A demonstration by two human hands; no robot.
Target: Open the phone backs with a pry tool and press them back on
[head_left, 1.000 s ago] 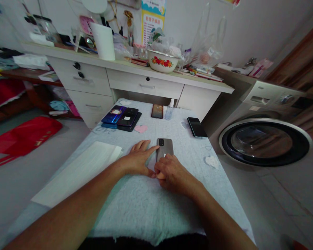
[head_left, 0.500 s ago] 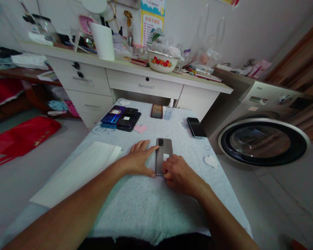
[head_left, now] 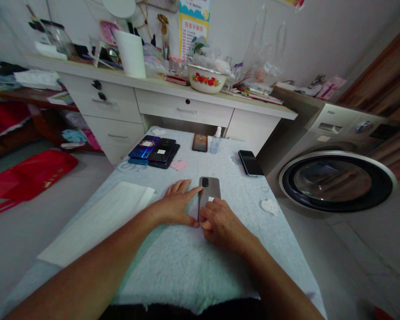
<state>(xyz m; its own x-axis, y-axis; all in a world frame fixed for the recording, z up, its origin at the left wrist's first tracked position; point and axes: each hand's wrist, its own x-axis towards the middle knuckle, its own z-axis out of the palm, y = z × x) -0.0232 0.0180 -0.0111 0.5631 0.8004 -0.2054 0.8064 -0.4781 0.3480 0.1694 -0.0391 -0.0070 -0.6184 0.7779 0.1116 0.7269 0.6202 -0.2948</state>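
A grey smartphone (head_left: 210,189) lies back side up on the cloth-covered table, its camera block at the upper left and a white label on its back. My left hand (head_left: 176,206) is open, fingers spread, with the thumb at the phone's lower left corner and the index fingertip on its upper left edge. Over the phone's lower part, my right hand (head_left: 220,222) is closed, its curled fingers pressed to the back. What those fingers pinch, if anything, is hidden. The label is partly covered by the right hand.
Several stacked phones (head_left: 155,150) lie at the far left, a brown-backed phone (head_left: 200,142) and a clear spray bottle (head_left: 215,141) at the back. A black phone (head_left: 250,163) is at the right. White sheets (head_left: 100,222) lie left; a washing machine (head_left: 320,133) stands beyond.
My right hand has slid a little left along the phone's lower part, towards the left thumb. My left hand and the phone stay in place.
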